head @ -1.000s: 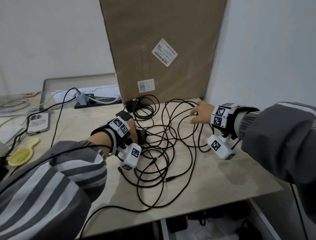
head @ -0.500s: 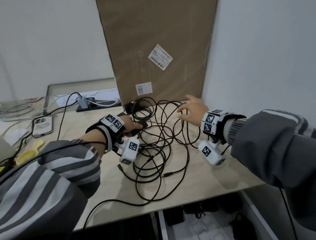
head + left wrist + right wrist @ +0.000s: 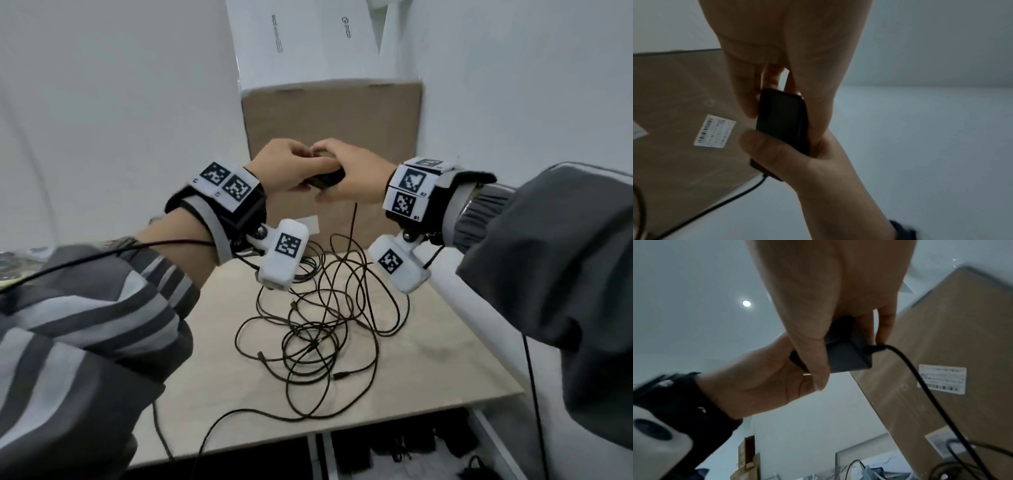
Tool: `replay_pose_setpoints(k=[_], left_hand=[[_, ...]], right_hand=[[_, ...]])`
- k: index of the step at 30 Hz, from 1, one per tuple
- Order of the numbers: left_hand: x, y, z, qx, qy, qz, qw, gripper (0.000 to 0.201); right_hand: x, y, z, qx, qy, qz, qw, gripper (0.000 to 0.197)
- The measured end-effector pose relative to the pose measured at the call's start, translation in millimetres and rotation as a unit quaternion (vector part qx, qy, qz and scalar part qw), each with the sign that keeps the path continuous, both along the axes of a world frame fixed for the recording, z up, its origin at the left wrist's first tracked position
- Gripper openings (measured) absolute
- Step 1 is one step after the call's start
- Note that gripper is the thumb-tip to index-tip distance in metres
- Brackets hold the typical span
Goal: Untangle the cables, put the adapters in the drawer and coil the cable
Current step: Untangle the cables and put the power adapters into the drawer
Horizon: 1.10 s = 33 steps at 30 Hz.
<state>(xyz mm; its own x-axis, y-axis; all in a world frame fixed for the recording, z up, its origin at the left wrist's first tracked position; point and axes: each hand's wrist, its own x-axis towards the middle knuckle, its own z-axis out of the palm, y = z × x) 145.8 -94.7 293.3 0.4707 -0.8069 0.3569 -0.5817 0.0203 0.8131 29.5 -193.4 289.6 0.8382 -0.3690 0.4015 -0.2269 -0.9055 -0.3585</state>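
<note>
A black adapter (image 3: 325,180) is held up in the air above the table, in front of the cardboard box. My left hand (image 3: 301,168) grips its left end and my right hand (image 3: 337,171) grips its right end, fingers curled round it. In the left wrist view the adapter (image 3: 783,123) sits between my left hand's fingers (image 3: 744,97) and the right hand's thumb (image 3: 764,146). In the right wrist view a black cable (image 3: 920,382) is plugged into the adapter (image 3: 849,356). That cable (image 3: 352,233) hangs down to the black tangle (image 3: 318,329) on the table.
A tall cardboard box (image 3: 329,116) stands at the back of the wooden table (image 3: 428,370), with white boxes (image 3: 308,37) above it. A white wall runs along the right. Below the table's front edge an open drawer (image 3: 496,445) holds several black adapters.
My left hand lifted the adapter off the table. My right hand left the cables, moved left and up, and took hold of the adapter's other end. The head view tilted upward.
</note>
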Motion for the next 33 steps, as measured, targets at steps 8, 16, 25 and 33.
replay_pose_setpoints(k=[8, 16, 25, 33], left_hand=[[-23, 18, -1, 0.033, 0.054, -0.042, 0.997, 0.072], [-51, -16, -76, 0.204, -0.057, -0.134, 0.968, 0.015], [2, -32, -37, -0.025, -0.009, 0.142, 0.99, 0.027], [-6, -19, 59, -0.113, -0.071, 0.158, 0.978, 0.012]], right_hand=[[-25, 6, 45, 0.217, -0.277, -0.031, 0.935, 0.025], [-72, -7, 79, 0.295, -0.445, 0.002, 0.846, 0.028], [-144, -56, 25, 0.224, -0.405, -0.12, 0.878, 0.027], [-132, -69, -57, 0.344, -0.354, -0.167, 0.854, 0.042]])
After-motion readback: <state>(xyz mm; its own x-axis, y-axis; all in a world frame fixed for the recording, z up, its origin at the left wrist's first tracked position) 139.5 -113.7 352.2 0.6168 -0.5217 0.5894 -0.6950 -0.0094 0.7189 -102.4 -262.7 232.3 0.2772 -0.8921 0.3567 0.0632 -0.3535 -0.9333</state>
